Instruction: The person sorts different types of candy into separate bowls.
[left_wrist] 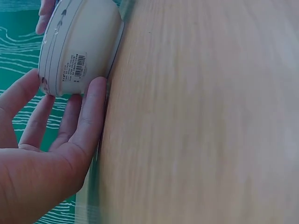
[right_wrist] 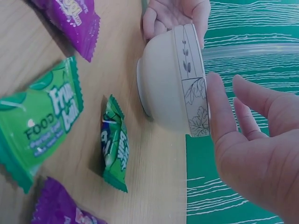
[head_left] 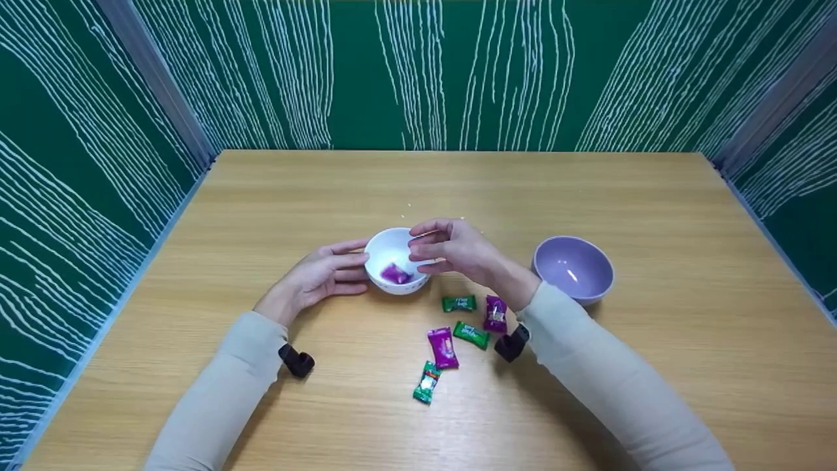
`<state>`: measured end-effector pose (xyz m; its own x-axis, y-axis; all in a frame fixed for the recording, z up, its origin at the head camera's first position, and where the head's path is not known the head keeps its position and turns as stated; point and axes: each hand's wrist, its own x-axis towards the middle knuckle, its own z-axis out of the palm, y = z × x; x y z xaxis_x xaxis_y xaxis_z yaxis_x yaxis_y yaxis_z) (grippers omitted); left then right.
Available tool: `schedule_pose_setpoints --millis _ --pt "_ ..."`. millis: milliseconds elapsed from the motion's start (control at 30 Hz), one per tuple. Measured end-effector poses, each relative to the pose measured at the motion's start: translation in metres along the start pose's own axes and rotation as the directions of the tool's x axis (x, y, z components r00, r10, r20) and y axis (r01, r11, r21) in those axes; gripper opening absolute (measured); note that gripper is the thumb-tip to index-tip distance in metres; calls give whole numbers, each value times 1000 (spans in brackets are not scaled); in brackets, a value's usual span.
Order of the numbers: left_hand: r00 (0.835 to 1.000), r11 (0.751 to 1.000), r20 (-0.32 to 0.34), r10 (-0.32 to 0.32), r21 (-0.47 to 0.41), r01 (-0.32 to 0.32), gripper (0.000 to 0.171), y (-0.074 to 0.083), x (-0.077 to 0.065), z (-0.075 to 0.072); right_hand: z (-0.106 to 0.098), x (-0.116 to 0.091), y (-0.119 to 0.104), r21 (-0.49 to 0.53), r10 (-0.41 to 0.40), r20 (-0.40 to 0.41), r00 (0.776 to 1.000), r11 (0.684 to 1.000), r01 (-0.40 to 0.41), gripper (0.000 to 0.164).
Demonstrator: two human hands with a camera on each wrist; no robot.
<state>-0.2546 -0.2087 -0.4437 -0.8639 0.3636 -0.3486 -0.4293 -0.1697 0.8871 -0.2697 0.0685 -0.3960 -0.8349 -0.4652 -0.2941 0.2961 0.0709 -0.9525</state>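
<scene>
A white bowl (head_left: 397,288) with a leaf-patterned band stands upright on the table, a purple wrapped candy (head_left: 396,273) inside it. My left hand (head_left: 327,273) touches the bowl's left side with extended fingers; the left wrist view shows fingertips along its outer wall. Over the bowl's right rim hovers my right hand (head_left: 461,252), fingers apart and nothing seen between them. Near its wrist lie a green candy (head_left: 459,303), a purple candy (head_left: 495,314) and another green candy (head_left: 471,334). Closer to me are a purple candy (head_left: 443,348) and a green candy (head_left: 426,382).
A purple bowl (head_left: 574,268) stands to the right, beside my right forearm. Small white specks (head_left: 407,210) are scattered behind the white bowl. The wooden table (head_left: 314,190) is bordered by green panels (head_left: 356,78) with white lines.
</scene>
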Motion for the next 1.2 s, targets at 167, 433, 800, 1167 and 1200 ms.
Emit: schedule_pose_setpoints --millis 167,433,800,1167,1200 --pt "1000 1000 6 -2 2 2 56 1 -2 0 2 0 1 -18 -1 0 1000 1000 1 43" --pt "1000 1000 7 -13 6 13 57 1 -3 0 0 -4 2 -35 -16 24 1000 999 17 46" --pt "1000 1000 11 -10 17 9 59 3 -3 3 -34 -47 -5 -383 -41 118 992 920 83 49" --pt "1000 1000 -10 -18 11 19 58 3 -3 2 -60 -83 18 -702 -30 82 996 707 79 54" --pt "1000 1000 -10 -18 9 18 58 3 -3 2 -62 -84 21 -702 -32 86 996 707 83 55"
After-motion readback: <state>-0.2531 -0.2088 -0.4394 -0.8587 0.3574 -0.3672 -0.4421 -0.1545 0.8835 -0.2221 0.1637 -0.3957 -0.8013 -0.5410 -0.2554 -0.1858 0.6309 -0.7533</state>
